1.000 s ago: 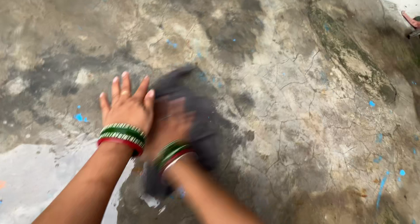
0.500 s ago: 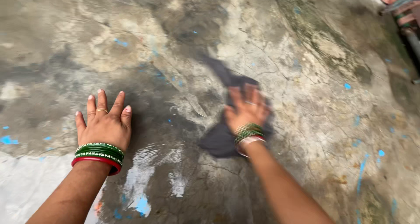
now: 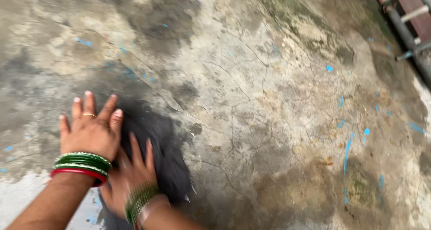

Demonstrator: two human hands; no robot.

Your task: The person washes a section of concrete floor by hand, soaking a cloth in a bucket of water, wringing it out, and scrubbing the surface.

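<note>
Cracked concrete floor point(image 3: 278, 122), partly wet: your right hand point(image 3: 134, 176) presses a dark cloth point(image 3: 166, 153) flat; left hand point(image 3: 90, 131) rests splayed, most floor unwiped.

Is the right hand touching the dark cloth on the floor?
Touching. In the head view the right hand lies flat on the dark cloth, fingers spread over it, with no gap, though the hand is motion-blurred.

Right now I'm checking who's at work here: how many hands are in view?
2. The left hand lies flat on the cracked concrete floor; the right hand, blurred, presses on the dark cloth beside it.
</note>
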